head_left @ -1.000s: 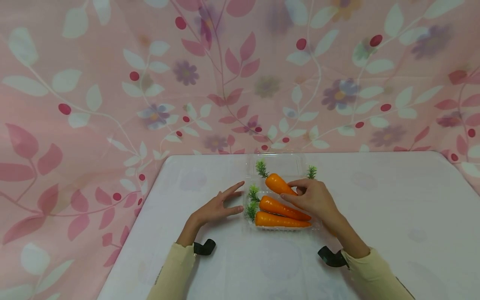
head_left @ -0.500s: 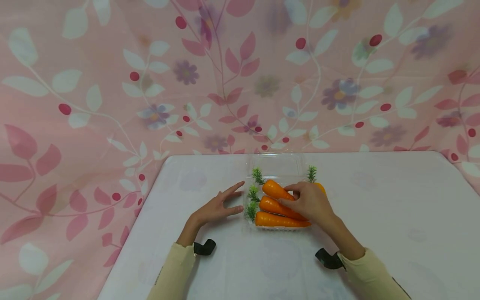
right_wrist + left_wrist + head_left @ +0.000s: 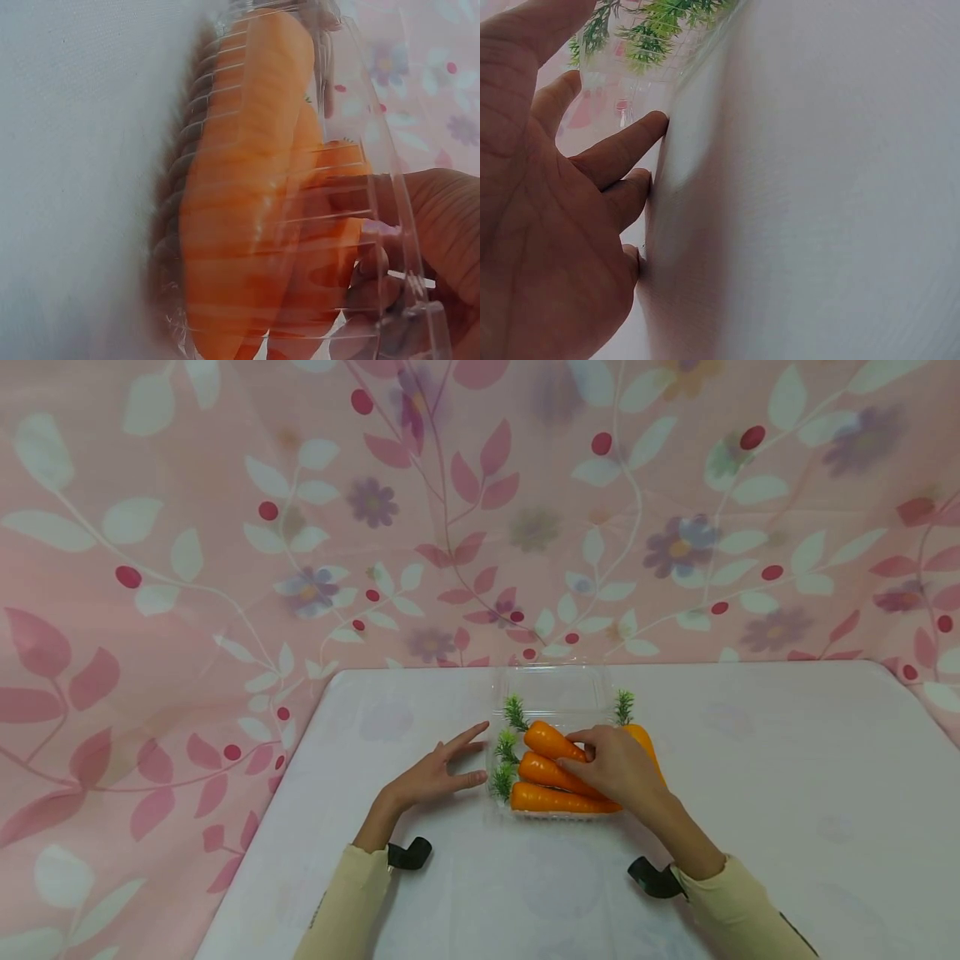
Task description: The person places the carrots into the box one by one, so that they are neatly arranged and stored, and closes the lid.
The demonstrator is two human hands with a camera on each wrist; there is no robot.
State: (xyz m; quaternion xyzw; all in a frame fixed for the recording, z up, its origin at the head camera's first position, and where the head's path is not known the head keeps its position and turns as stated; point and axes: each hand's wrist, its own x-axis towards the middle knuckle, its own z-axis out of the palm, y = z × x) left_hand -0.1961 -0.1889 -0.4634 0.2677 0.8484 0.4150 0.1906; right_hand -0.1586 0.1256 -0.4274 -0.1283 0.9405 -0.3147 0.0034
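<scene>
Two orange carrots, the near one (image 3: 562, 798) and the middle one (image 3: 547, 770), lie side by side in a clear plastic box (image 3: 558, 817), green tops to the left. Behind them, my right hand (image 3: 626, 768) pinches a third carrot (image 3: 549, 739) between thumb and fingers, inside the box; its tip is hidden by the hand. In the right wrist view, the near carrot (image 3: 244, 202) shows through the ribbed wall. My left hand (image 3: 431, 778) rests on the table left of the box, fingers spread, holding nothing; the left wrist view shows its palm (image 3: 562, 225) near the green tops (image 3: 656, 34).
Another carrot (image 3: 643, 743) lies at the box's right side, partly behind my right hand, its leaves pointing away. The box's clear lid (image 3: 555, 687) stands open at the back. A white cloth covers the table (image 3: 787, 793); a floral pink curtain (image 3: 480, 527) hangs behind.
My right hand has lowered the third carrot toward the middle one, moving slightly left. More of the carrot at the right side now shows. My left hand has stayed in place.
</scene>
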